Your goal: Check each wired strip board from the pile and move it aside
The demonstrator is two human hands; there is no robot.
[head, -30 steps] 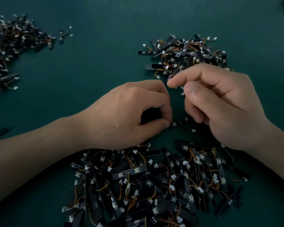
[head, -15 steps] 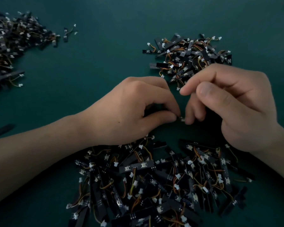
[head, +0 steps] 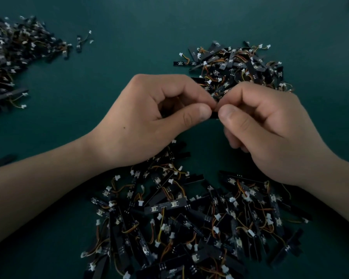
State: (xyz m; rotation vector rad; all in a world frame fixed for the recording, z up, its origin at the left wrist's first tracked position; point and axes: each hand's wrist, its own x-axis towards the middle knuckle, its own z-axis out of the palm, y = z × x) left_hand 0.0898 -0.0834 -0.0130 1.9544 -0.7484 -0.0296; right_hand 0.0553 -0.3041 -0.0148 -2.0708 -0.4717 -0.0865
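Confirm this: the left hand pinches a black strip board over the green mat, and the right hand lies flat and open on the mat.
One thing is wrong. The right hand does not lie flat and open: its thumb and forefinger pinch the same black strip board that the left hand pinches, over the green mat. The head view shows both thumbs meeting on the board.

Dark green table (head: 141,47), three heaps of black wired strip boards (head: 179,222) on it

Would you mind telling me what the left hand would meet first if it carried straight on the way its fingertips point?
Most likely the right hand, whose fingertips nearly touch it across the small strip board both hands pinch.
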